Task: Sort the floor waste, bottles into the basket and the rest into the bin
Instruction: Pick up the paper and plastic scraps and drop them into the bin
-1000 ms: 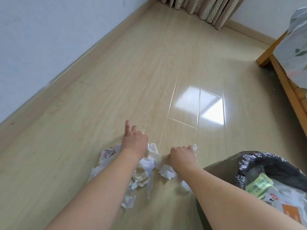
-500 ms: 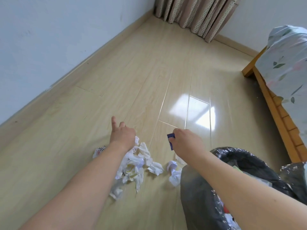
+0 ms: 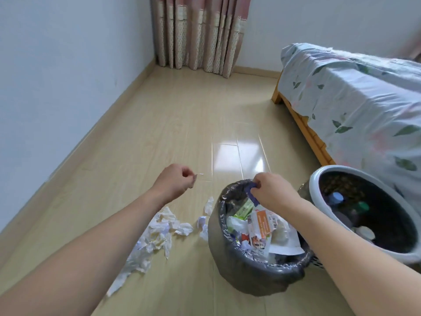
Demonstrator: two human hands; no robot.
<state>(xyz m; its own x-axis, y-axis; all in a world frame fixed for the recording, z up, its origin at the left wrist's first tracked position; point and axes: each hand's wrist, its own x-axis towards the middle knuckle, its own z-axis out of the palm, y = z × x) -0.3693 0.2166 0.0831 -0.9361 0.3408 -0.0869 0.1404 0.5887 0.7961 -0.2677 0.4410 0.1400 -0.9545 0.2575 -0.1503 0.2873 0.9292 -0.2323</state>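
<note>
**Both hands pinching scraps, R over the bin**

Fingers (image 3: 255, 192) of the right hand (image 3: 271, 192) are pinched together on a small dark-blue scrap (image 3: 251, 194), held just above the far rim of the bin (image 3: 230, 265). The scrap hangs down from the grip, over the bin opening. Left hand (image 3: 173, 181) is raised above the floor (image 3: 159, 124), left of the bin & well apart from it; its fingers are closed on a tiny pale scrap (image 3: 195, 178) that sticks out to the right of the fist.

Bin: round, lined w/ a black bag, near-centre of view. Inside are an orange-and-white packet (image 3: 262, 226), a green wrapper (image 3: 243, 209), white paper & other bits. Touching or just beside it on the right is the basket (image 3: 323, 176), white rim, dark inside, w/ bottles (image 3: 337, 199) in it, one w/ a blue cap, one green; exact count can't be told.

On the floor, left of the bin & under the left forearm, lies a loose heap of crumpled tissues (image 3: 157, 236), trailing toward the near-left. A few separate pieces (image 3: 208, 205) sit just beside the bin's left wall, incl. one w/ a purple tint.

Far: pink dotted curtain (image 3: 196, 35) in the corner, white wall (image 3: 57, 76) along the left. Right: bed (image 3: 355, 99) w/ a leaf-print sheet on a wooden frame, just behind the basket.
</note>
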